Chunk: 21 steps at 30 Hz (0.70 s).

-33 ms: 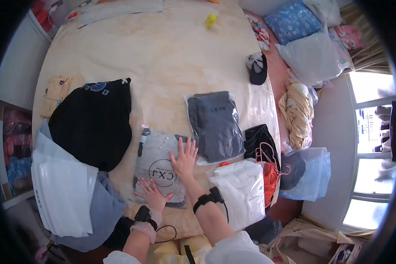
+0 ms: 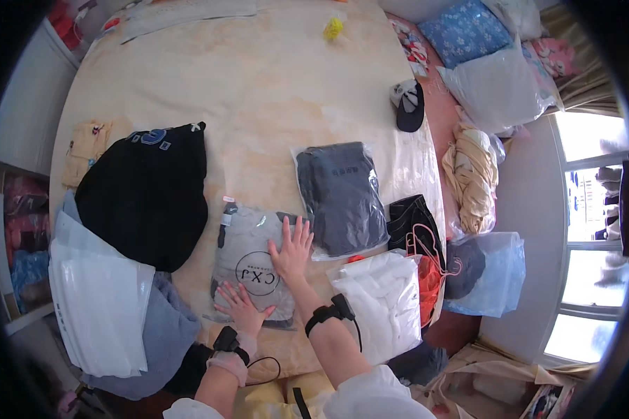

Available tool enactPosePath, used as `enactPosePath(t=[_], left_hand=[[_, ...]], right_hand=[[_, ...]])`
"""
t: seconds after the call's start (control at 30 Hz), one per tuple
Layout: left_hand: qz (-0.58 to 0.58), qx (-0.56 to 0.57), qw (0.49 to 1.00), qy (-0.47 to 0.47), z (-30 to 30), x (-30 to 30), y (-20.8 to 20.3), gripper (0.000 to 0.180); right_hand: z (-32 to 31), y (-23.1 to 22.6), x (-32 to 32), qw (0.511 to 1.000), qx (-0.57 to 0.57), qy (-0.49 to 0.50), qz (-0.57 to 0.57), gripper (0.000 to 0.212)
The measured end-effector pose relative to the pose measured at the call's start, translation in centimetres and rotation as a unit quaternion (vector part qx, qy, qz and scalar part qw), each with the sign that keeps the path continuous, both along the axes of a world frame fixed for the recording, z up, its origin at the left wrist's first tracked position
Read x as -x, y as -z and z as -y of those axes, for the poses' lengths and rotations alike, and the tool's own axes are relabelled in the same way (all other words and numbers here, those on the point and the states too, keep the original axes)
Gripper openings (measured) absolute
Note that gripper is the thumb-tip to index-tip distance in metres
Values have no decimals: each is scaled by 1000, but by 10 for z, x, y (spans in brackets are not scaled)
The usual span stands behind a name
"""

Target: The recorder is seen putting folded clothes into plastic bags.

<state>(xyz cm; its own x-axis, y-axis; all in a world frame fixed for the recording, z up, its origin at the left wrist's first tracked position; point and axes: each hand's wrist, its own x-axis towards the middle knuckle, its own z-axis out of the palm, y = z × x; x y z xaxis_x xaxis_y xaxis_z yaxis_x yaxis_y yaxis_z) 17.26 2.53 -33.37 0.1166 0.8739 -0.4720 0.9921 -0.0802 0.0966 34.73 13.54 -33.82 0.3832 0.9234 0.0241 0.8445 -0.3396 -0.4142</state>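
Note:
A clear plastic bag holding folded grey clothing (image 2: 248, 241) lies near the front of the bed, with a round black print on it. My left hand (image 2: 244, 309) rests flat on the bag's lower part, fingers spread. Farther up, on the bag's right side, my right hand (image 2: 293, 253) lies flat with its fingers stretched out. Neither hand grips anything. Just right of this bag is another clear bag with dark grey folded clothing (image 2: 341, 199). A black band with a small device sits on each wrist.
A black garment (image 2: 150, 199) lies at left, above a stack of white plastic bags (image 2: 101, 300) on grey-blue cloth (image 2: 175, 328). At right are a white bagged garment (image 2: 377, 304), pink hangers (image 2: 426, 244), black clothing (image 2: 407, 218) and a cap (image 2: 407, 105). Windows (image 2: 587, 272) line the right wall.

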Motion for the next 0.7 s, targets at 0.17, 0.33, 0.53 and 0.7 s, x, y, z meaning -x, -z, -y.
enactPosePath(t=[0.17,0.33,0.53,0.7], left_hand=[[-28,37,999,6,-4,-3,0,129],[-15,55,998,-1,-5,-1,4,132],[3,26,1000,-7,-1,-6,7,133],[16,6,1000,-24,-3,-3,8,132]], right_hand=[[-2,16,-3,1000,19,6,11,77],[-6,24,-2,1000,2,-1,0,78],[-10,21,-5,1000,-1,-6,11,77],[-14,-4,9,998,43,3,46,73]])
